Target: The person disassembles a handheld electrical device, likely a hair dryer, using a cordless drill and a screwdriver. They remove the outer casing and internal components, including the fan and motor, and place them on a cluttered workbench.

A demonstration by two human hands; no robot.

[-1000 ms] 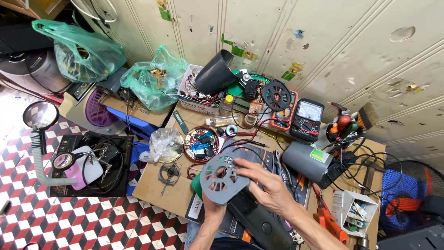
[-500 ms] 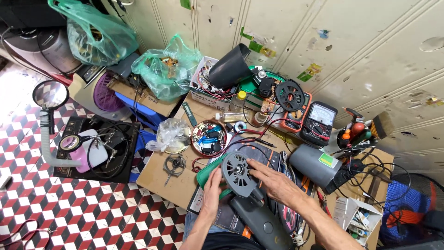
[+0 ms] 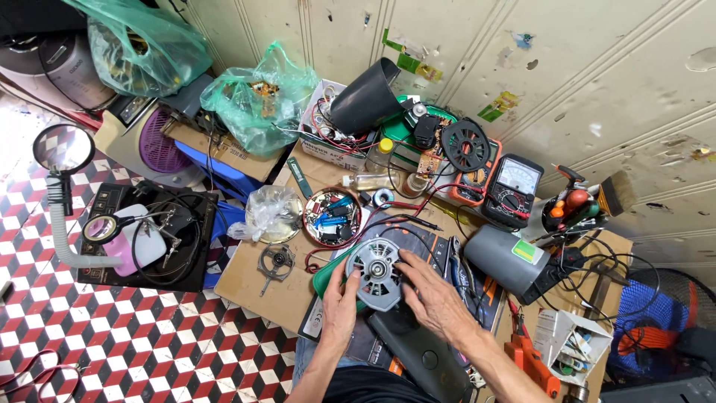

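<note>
On the desk, head view: cluttered cardboard-topped desk (image 3: 246,280) against a pale panelled wall, checkered tile floor to the left.
Held item: round grey motor housing (image 3: 377,272) with spoked face and central hub, lying flat near the desk's front edge, over a green tray (image 3: 326,277).
Left hand (image 3: 339,306): fingers extended upward, narrow spread, pressed against the housing's lower-left rim.
Right hand (image 3: 432,298): open and laid flat, fingertips touching the housing's right rim; no closed grip visible on either side.
Surroundings: round tin of small parts (image 3: 333,216) just behind the housing; analogue multimeter (image 3: 512,190) and black spoked disc (image 3: 465,144) farther back; grey cylinder (image 3: 509,259) just right of the right hand; red test leads (image 3: 388,222) trailing between tin and housing; dark oblong casing (image 3: 418,351) directly below the hands.
Risk: housing is steadied by fingertips only, so a push could slide it off the tray edge; judged likely cause is uneven pressure from the two hands. The leads lie close enough to snag if the housing is turned.
Change from earlier frame: housing sits in much the same place, left hand has shifted from underneath to the rim, and the camera has moved in slightly with the wall-side items now higher in view.
</note>
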